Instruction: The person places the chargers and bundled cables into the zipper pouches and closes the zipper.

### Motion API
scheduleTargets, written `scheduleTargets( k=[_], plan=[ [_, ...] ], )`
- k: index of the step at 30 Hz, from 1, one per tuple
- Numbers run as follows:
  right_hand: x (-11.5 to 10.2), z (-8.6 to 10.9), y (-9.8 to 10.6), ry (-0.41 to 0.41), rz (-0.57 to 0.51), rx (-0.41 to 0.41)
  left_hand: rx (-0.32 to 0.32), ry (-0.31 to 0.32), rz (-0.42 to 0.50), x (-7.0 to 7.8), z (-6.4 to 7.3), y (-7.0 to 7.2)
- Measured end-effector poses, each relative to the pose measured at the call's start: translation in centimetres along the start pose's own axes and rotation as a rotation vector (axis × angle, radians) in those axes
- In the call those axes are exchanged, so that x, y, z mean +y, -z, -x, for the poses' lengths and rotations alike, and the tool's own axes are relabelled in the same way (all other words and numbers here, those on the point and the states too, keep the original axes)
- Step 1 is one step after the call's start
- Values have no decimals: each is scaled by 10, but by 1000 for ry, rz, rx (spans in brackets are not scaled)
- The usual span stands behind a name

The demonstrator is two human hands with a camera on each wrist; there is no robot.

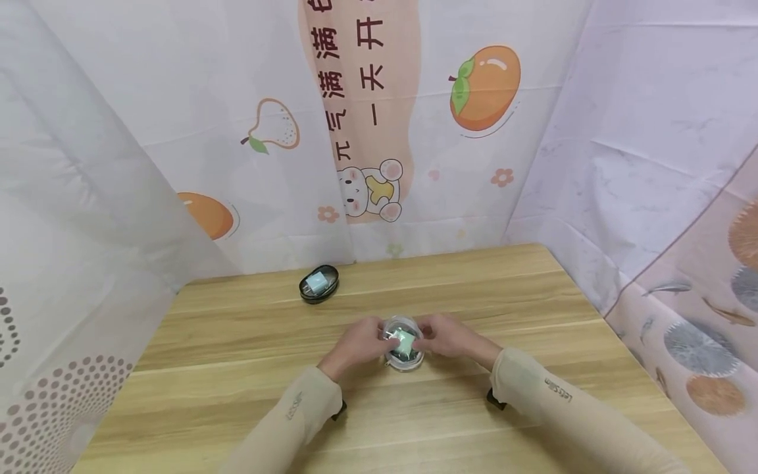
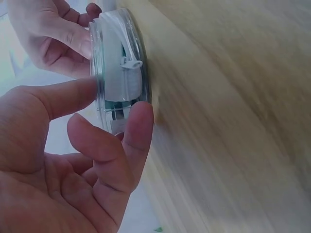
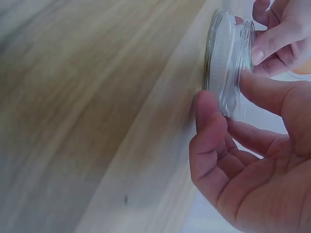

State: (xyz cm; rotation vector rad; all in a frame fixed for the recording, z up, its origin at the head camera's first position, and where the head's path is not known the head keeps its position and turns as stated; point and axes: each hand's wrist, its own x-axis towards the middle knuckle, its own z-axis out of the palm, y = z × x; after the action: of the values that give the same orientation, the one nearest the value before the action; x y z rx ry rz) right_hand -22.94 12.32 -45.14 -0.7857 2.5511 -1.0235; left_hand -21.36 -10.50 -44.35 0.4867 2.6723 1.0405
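Note:
A small round clear case with a white zipper edge (image 1: 404,361) is held between both hands, low over the wooden table. A pale green square piece shows through its top, and the left wrist view shows its zipper pull (image 2: 131,63). My left hand (image 1: 363,340) grips the left side, with the thumb on the upper face and a curled finger at the lower edge. My right hand (image 1: 448,334) pinches the right side the same way, its thumb (image 3: 267,92) pressing the clear face.
Toward the back of the table (image 1: 237,342) lies a black-edged oval case (image 1: 320,284) with a pale square piece inside. A printed curtain (image 1: 379,237) stands behind the table, with more curtain at both sides.

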Motion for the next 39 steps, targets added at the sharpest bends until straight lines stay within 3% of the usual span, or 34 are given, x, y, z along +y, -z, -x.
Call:
scheduleTargets(
  k=[10, 19, 23, 30, 39],
  plan=[
    [2, 0, -5, -2, 16, 13, 5, 118, 82, 0, -3, -4],
    [1, 1, -7, -17, 18, 16, 6, 127, 115, -2, -2, -6],
    [0, 2, -6, -39, -44, 1, -8, 122, 116, -3, -2, -5],
    [8, 4, 0, -101, -262, -69, 35, 33, 69, 1, 4, -3],
    [8, 9, 6, -98, -398, -87, 18, 3, 378, 1, 13, -5]
  ],
)
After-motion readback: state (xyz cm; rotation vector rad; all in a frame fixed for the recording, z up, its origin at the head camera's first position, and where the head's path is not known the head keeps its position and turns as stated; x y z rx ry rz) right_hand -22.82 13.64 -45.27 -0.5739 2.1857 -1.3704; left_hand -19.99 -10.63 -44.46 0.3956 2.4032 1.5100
